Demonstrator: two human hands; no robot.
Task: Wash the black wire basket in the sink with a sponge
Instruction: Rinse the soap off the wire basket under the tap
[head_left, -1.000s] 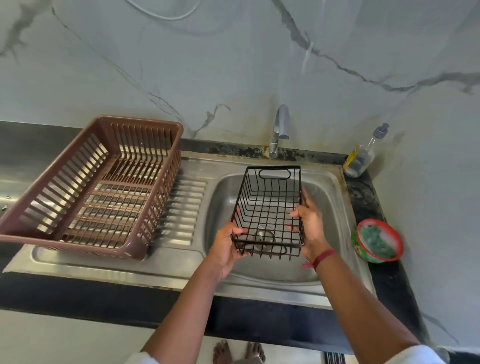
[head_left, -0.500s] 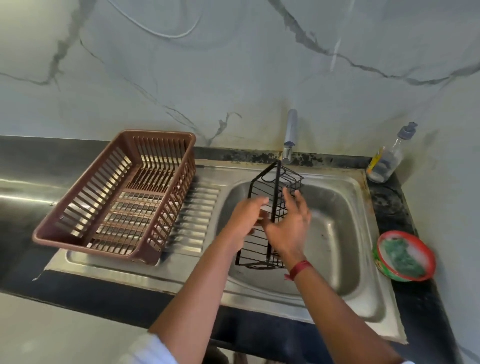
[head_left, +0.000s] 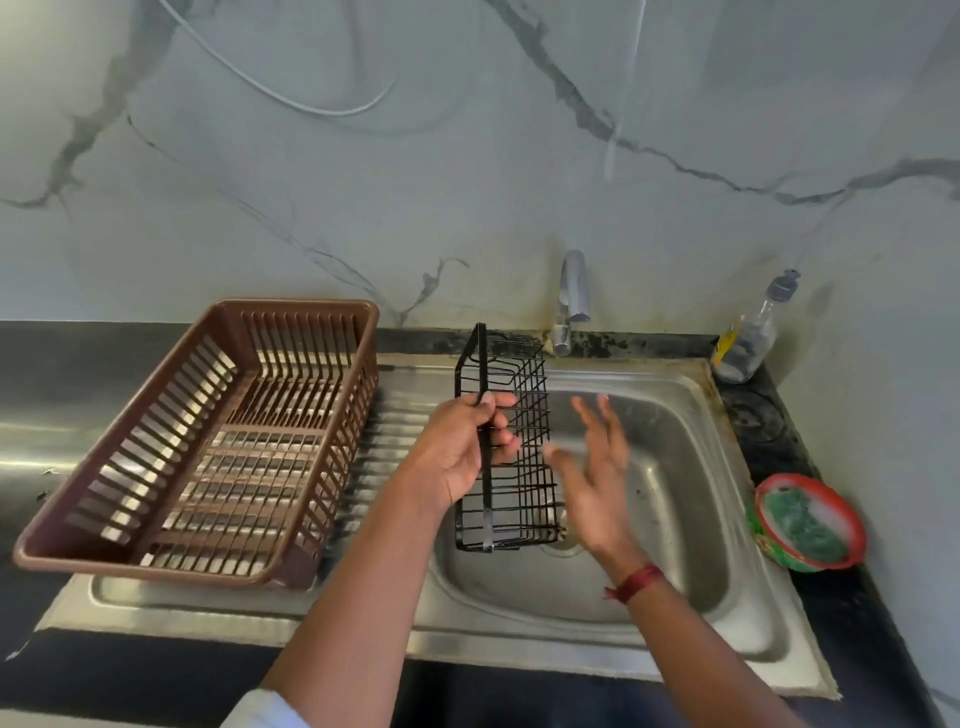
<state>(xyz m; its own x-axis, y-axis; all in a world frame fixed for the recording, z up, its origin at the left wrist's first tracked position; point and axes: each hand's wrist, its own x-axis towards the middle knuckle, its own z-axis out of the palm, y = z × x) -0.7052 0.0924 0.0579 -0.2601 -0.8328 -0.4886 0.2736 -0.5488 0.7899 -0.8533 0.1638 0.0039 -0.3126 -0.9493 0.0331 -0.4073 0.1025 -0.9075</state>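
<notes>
My left hand (head_left: 457, 460) grips the rim of the black wire basket (head_left: 524, 499), tipped on its side over the steel sink (head_left: 685, 441). My right hand (head_left: 597, 478) hovers just right, fingers spread. Dark counter (head_left: 104, 675), marble wall (head_left: 467, 182) behind.

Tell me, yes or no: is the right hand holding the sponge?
No, the right hand is empty; the green sponge lies in the red bowl, and the left hand holds the black wire basket.

One wide-angle camera worn on the head looks forward and down, close over the forearms. The left hand (head_left: 457, 460), right hand (head_left: 595, 493) and basket (head_left: 482, 358) sit mid-frame above the sink (head_left: 675, 582), with the wall (head_left: 467, 156) filling everything beyond the hands.
</notes>
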